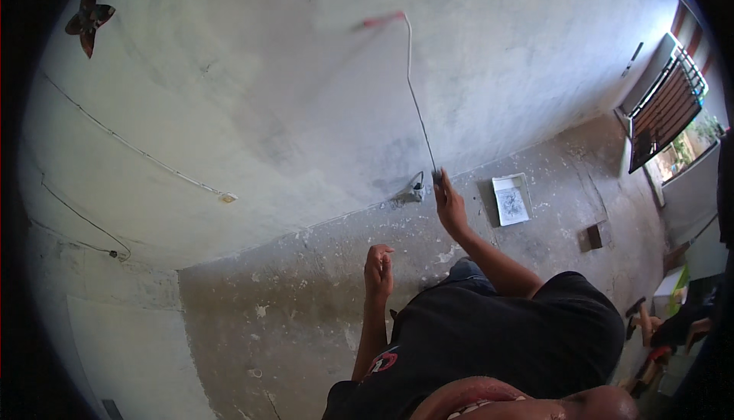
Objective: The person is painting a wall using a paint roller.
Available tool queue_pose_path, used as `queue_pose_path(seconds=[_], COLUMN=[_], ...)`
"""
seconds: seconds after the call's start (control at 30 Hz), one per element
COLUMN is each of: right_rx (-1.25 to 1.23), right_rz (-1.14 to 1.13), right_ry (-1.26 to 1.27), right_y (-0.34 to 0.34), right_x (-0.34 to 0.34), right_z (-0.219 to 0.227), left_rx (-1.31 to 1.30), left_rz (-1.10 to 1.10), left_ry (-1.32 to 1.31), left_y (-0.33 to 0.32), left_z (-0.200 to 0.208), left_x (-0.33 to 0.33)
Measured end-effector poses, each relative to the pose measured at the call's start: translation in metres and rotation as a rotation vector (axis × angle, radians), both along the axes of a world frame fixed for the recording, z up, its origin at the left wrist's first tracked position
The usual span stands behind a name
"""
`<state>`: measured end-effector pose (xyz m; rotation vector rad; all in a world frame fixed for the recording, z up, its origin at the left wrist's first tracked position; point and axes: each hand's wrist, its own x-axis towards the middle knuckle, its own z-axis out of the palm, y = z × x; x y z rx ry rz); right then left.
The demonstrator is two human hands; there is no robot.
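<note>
My right hand is closed around the grip of a paint roller. The roller's long thin rod reaches up along the pale wall, and its reddish head, blurred, is at the wall's upper part. A darker, greyer patch of wall lies to the left of the rod. My left hand is held low in front of me with its fingers curled in, and nothing shows in it. On the floor, right of my right hand, sits a white rectangular paint tray with pale, smeared paint inside.
A small grey container stands at the wall's foot. A dark block lies right of the tray on the speckled floor. Cables and a socket run along the left wall; a butterfly ornament hangs above. A grille door stands at right.
</note>
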<state>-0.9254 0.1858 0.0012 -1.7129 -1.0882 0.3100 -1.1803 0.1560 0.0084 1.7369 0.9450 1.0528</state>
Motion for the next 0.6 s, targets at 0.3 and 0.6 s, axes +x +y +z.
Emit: queue_pose_path(seconds=[0.3,0.6], right_rx=[0.172,-0.093], right_rz=[-0.053,0.018], right_ry=[-0.121,0.028], right_y=[0.068,-0.034], right_x=[0.049,0.006], right_z=[0.079,-0.068], left_rx=[0.021,-0.070], left_rz=[-0.081,-0.061], left_ry=[0.087,0.077], left_y=[0.017,0.010], left_z=[0.018,0.003], left_x=[0.016,0.009])
